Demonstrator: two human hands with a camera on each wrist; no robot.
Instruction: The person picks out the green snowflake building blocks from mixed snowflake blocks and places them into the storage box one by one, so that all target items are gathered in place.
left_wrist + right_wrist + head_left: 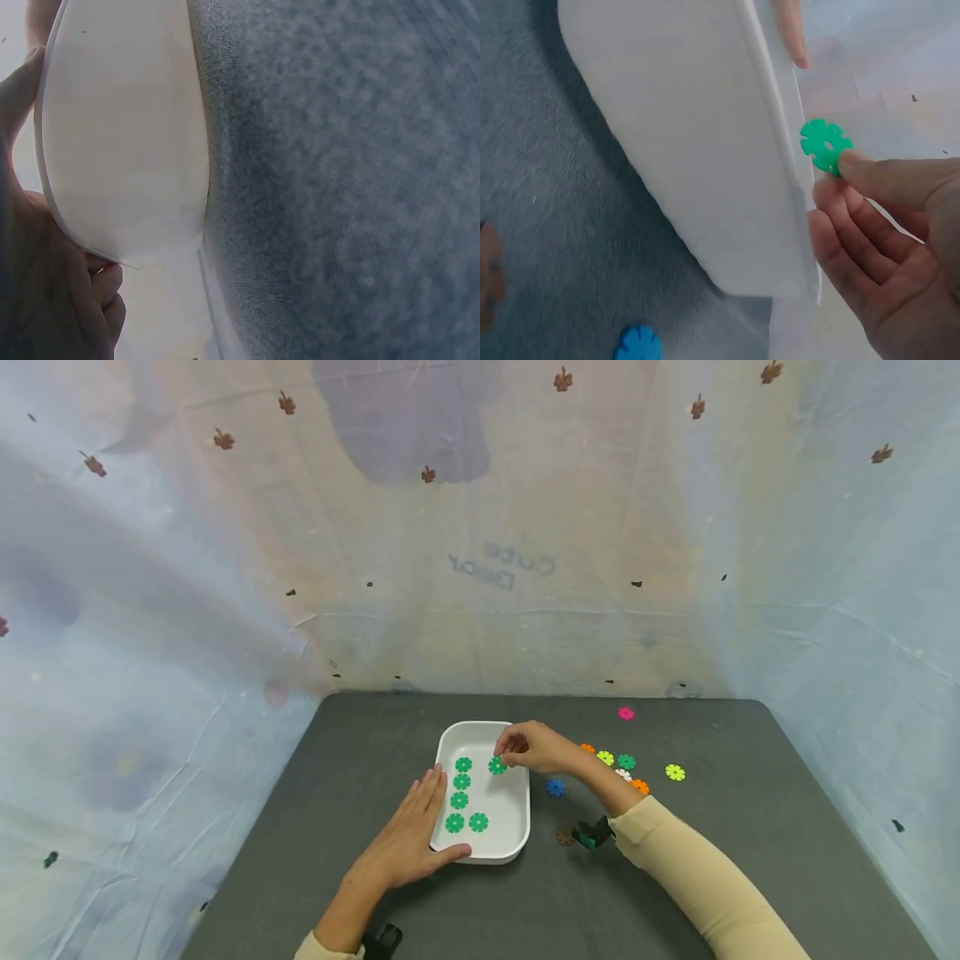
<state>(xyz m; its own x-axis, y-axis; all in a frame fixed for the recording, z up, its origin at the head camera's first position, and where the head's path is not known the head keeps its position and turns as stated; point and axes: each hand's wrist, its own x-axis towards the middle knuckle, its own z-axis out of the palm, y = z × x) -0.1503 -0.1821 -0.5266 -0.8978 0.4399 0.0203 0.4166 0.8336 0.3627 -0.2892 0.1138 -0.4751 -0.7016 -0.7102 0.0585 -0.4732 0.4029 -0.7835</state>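
Observation:
A white tray (pixel 498 852) stands on the grey table, with several green notched discs (pixel 459 800) lying inside it, mostly in a column along its left side. My left hand (pixel 408 835) rests on the tray's near left corner, fingers laid straight along the left rim and thumb on the near rim. Over the tray's right side, my right hand (pixel 534 747) pinches another green notched disc (pixel 823 141) between thumb and fingers. In the right wrist view that disc shows above the tray's rim. The left wrist view has the tray's outer wall (pixel 124 135) beside the hand.
Right of the tray lie loose notched discs: a blue disc (pixel 555 787), a brown disc (pixel 564 837), a pink disc (pixel 626 713), a yellow disc (pixel 675 772) and several others partly behind my right forearm. A printed sheet (pixel 495 643) hangs behind the table (pixel 360 735).

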